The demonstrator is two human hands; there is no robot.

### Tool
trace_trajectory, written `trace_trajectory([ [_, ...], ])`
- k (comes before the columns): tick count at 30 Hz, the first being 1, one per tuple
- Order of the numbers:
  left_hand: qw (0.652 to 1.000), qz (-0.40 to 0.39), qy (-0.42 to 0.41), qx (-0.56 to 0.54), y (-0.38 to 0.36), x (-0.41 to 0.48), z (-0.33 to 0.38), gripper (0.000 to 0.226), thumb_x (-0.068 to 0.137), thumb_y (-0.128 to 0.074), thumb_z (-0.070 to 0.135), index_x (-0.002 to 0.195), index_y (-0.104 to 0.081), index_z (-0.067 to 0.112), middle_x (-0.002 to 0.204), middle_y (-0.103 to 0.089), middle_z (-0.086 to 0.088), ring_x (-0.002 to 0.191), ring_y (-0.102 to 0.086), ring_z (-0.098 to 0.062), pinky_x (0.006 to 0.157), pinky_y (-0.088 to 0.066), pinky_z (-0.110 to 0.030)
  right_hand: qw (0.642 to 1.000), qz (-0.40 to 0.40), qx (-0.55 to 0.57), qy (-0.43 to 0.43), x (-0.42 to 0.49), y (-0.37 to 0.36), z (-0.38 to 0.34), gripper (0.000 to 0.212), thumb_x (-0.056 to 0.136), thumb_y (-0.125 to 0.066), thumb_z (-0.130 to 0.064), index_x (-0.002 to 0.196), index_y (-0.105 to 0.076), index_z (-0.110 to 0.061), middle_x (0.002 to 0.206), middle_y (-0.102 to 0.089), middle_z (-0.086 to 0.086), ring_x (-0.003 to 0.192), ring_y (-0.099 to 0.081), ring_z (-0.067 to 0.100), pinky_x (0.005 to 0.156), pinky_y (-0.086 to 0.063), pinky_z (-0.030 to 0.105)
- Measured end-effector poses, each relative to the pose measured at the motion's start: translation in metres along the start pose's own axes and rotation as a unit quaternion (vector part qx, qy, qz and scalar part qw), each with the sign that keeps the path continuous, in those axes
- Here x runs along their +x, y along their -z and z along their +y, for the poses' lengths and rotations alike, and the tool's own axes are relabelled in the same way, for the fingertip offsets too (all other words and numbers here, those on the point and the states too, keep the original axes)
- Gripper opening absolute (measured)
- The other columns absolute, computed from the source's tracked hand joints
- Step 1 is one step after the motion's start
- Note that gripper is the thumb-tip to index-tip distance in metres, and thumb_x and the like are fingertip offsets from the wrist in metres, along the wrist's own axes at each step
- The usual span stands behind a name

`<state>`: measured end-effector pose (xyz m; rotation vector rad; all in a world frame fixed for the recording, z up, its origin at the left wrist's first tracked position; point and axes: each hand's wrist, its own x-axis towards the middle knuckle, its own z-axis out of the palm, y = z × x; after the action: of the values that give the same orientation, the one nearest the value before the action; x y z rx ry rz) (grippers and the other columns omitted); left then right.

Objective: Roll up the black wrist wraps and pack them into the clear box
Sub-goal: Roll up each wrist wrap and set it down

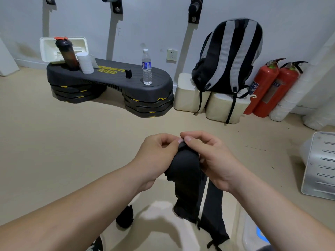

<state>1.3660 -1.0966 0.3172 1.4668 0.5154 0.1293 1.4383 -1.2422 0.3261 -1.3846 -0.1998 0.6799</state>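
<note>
Both hands up front: left hand (159,151) and right hand (208,153) pinched the black wrist wrap (183,171) at its top end, its length hanging straight down toward the near floor.

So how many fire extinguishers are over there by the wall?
2. One red extinguisher stands just right of the striped backpack; the second extinguisher sits close against its right side. Another could be hidden behind the backpack.
</note>
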Motion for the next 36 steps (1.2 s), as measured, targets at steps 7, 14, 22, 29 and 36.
trace_trajectory([
  [7,0.997,0.025,-0.016,-0.073,0.0,0.002,0.0,0.016,0.099,-0.073,0.024,0.087,-0.077,0.014,0.097,-0.08,-0.014,0.09,-0.074,-0.028,0.078,-0.059,-0.039,0.997,-0.038,-0.063,0.014,0.002,0.002,0.003,0.026,0.101,-0.068,-0.021,0.126,-0.071,-0.013,0.109,-0.08,0.016,0.102,-0.078,0.031,0.091,-0.059,0.044],
  [14,0.995,-0.034,0.032,-0.089,0.003,0.001,0.009,0.026,0.102,-0.067,0.034,0.086,-0.077,0.015,0.092,-0.077,-0.01,0.086,-0.071,-0.021,0.079,-0.056,-0.034,0.984,-0.005,-0.168,0.065,0.004,0.003,0.009,0.008,0.106,-0.062,-0.013,0.108,-0.07,-0.013,0.099,-0.079,0.015,0.091,-0.076,0.024,0.083,-0.06,0.037],
  [22,0.982,-0.156,0.098,-0.03,0.009,0.001,0.014,0.032,0.109,-0.055,0.037,0.119,-0.075,0.015,0.1,-0.078,0.002,0.088,-0.071,-0.008,0.086,-0.057,-0.033,0.951,-0.012,-0.262,0.166,0.0,0.01,0.004,0.025,0.102,-0.061,-0.001,0.099,-0.07,-0.024,0.097,-0.078,-0.004,0.097,-0.073,0.016,0.092,-0.061,0.04],
  [29,0.988,-0.152,-0.013,0.004,0.007,-0.001,0.011,0.028,0.111,-0.053,0.021,0.126,-0.075,0.024,0.116,-0.08,0.0,0.095,-0.072,-0.008,0.075,-0.058,-0.024,0.954,0.01,-0.24,0.182,0.005,0.013,0.005,0.019,0.095,-0.066,-0.009,0.093,-0.071,-0.028,0.099,-0.079,-0.001,0.102,-0.073,0.026,0.098,-0.057,0.057],
  [36,0.99,-0.117,-0.074,0.011,0.004,-0.001,0.009,0.029,0.108,-0.055,0.005,0.123,-0.077,0.017,0.113,-0.081,-0.001,0.11,-0.075,-0.015,0.088,-0.059,-0.021,0.98,-0.018,-0.149,0.13,0.002,0.014,0.002,0.019,0.096,-0.072,0.0,0.105,-0.075,-0.017,0.108,-0.079,0.013,0.102,-0.076,0.028,0.088,-0.063,0.042],
])
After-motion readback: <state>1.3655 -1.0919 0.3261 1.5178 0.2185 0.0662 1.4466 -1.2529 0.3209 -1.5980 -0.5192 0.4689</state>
